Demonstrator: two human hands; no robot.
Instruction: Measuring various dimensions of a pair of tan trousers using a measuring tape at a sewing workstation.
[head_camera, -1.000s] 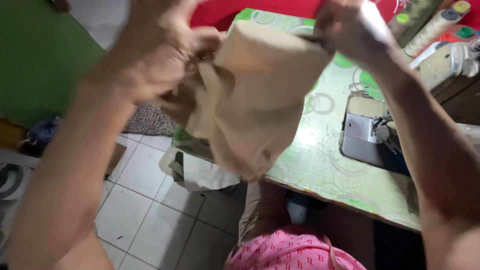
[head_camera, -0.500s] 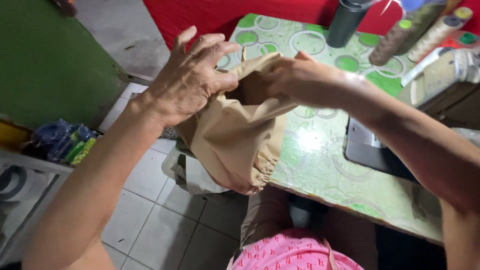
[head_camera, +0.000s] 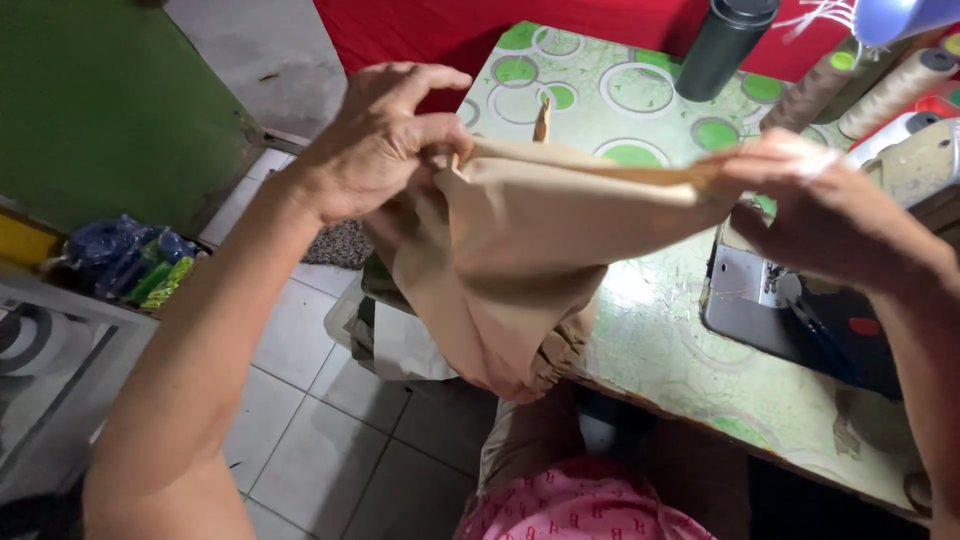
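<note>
The beige fabric piece (head_camera: 520, 250) is held in the air above the near left edge of the counter (head_camera: 680, 340), which carries a green-circle patterned cover. The left hand (head_camera: 385, 140) grips the fabric's upper left corner, with the fingers (head_camera: 440, 130) curled and pinching the cloth; the thumb is raised above them. The right hand (head_camera: 820, 205) holds the opposite upper corner, its fingers pressed together on the fabric edge, so the top hem is stretched taut between both hands. The remainder of the fabric hangs down in a fold, its gathered lower end just past the counter's near edge. At the counter's right side sits the sewing machine (head_camera: 780, 300), directly below the right hand. A dark cylindrical bottle (head_camera: 722, 45) stands at the counter's far edge, with thread cones (head_camera: 895, 90) beside it to the right.
</note>
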